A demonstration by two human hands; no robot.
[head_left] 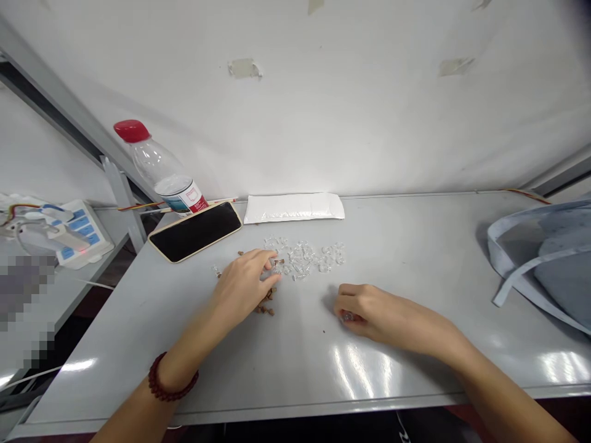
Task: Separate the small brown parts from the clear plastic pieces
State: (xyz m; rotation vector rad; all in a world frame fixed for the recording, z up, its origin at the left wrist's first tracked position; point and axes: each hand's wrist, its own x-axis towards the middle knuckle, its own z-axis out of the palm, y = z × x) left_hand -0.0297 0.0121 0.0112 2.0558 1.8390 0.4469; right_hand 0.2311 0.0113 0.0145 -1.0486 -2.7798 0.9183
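Observation:
My left hand (247, 277) reaches over the left side of a loose pile of small clear plastic pieces (302, 258). Its thumb and forefinger are apart, and a clear piece with a brown bit (277, 263) lies at their tips. Small brown pieces (265, 307) lie beside and partly under this hand. My right hand (364, 311) rests on the table to the right of the pile, fingers curled in. Clear plastic pieces (347, 315) show between its thumb and fingers; how many is hidden.
A black-screened phone (196, 231), a red-capped bottle (161, 166) and a white packet (294, 208) stand or lie along the wall. At the right is a grey-blue fabric bag (549, 258) with a strap. Beyond the table's left edge sits a power strip (85, 234).

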